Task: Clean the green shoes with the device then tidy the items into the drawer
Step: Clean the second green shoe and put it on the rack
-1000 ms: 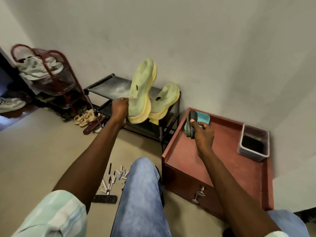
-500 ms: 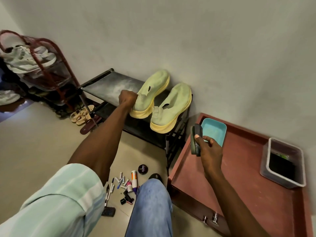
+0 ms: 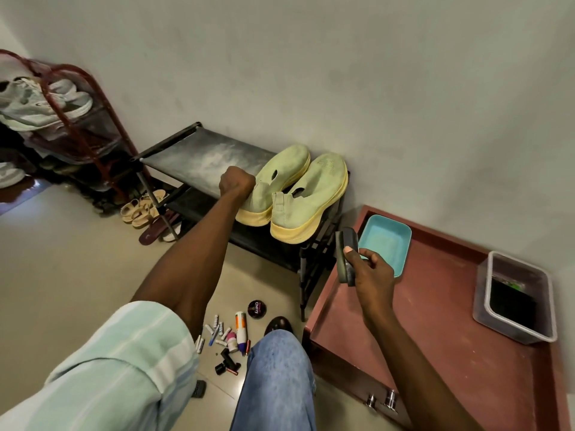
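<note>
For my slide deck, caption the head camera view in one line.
Left hand grips one of two green shoes on the black rack; right hand holds the cleaning device.

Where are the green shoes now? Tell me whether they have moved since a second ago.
Yes. The green shoes came down from being held up on end and now lie flat on the black rack, left hand at the heel.

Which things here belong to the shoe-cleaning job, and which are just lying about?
Job:
green shoes on the black rack, left hand at one heel
cleaning device in right hand
small items on the floor
red drawer unit

Lying about:
teal tray
clear tub
sandals
red shoe rack
</note>
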`<act>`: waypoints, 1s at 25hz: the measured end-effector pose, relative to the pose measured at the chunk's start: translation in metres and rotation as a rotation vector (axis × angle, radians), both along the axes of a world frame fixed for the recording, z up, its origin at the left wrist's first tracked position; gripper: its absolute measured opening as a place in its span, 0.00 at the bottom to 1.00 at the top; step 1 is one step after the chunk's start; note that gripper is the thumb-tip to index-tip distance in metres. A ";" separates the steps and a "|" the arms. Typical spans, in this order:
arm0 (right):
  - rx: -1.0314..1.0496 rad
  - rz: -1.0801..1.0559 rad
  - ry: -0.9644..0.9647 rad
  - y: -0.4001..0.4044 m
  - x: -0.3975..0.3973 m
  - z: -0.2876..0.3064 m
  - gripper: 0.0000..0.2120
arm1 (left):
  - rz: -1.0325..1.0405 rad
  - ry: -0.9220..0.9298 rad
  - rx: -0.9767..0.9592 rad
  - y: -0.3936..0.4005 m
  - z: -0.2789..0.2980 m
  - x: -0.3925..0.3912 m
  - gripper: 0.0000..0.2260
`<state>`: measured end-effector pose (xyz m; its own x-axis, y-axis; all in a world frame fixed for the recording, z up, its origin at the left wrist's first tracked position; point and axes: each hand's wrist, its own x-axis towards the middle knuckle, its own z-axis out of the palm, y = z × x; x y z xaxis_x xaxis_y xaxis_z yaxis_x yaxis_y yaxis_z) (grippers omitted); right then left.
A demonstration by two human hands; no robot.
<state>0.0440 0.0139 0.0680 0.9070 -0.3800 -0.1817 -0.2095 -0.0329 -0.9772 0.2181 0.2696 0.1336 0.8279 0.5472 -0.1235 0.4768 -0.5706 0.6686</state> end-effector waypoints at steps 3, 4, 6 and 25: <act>-0.028 -0.004 0.001 -0.005 -0.002 0.003 0.20 | 0.027 0.007 -0.019 -0.005 0.005 -0.003 0.11; -0.040 -0.008 0.005 -0.008 -0.004 0.003 0.21 | 0.036 0.010 -0.072 -0.003 0.006 -0.004 0.11; -0.058 -0.021 0.012 -0.014 -0.008 0.004 0.22 | 0.079 -0.029 -0.252 0.001 0.009 -0.009 0.12; -0.528 -0.174 0.152 -0.084 -0.040 -0.005 0.23 | -0.462 -0.296 -0.156 -0.202 -0.079 -0.190 0.08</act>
